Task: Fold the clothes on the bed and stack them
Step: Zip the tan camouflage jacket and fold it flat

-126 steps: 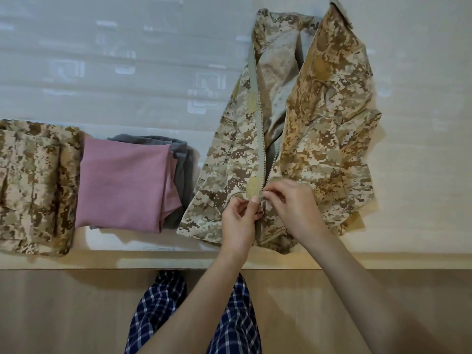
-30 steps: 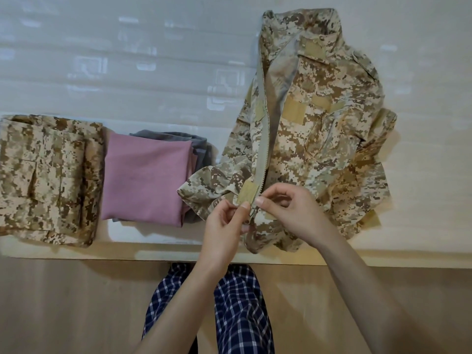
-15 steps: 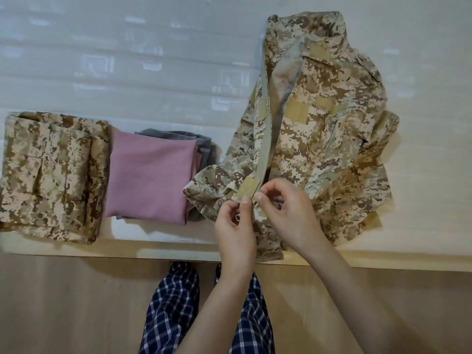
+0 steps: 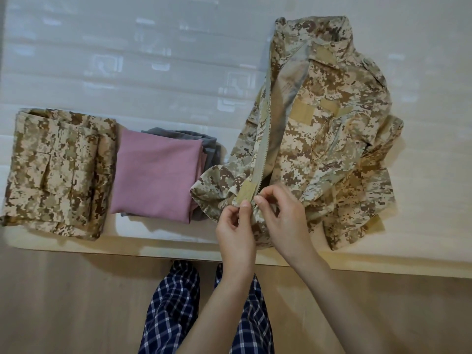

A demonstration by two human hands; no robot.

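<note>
A desert-camouflage jacket [image 4: 329,139] lies spread on the bed [image 4: 153,60] at the right, collar away from me, its front partly open along the zipper. At the hem, my left hand [image 4: 236,233] pinches the bottom of the left zipper edge by a tan fastening patch. Right beside it, my right hand [image 4: 283,221] pinches the opposite zipper end. A folded camouflage garment [image 4: 58,172] sits at the far left. Next to it lies a folded pink garment [image 4: 155,175] on top of a folded grey garment [image 4: 209,146].
The bed's near edge runs across the view just below the clothes. Beneath it is a wooden floor [image 4: 63,302], with my legs in blue checked trousers [image 4: 171,310] close to the bed. The pale patterned bedsheet stretches behind the clothes.
The jacket's right front has been laid over the left since the oldest frame. Both hands have stayed at the zipper's bottom end, shifting only slightly in the last second.
</note>
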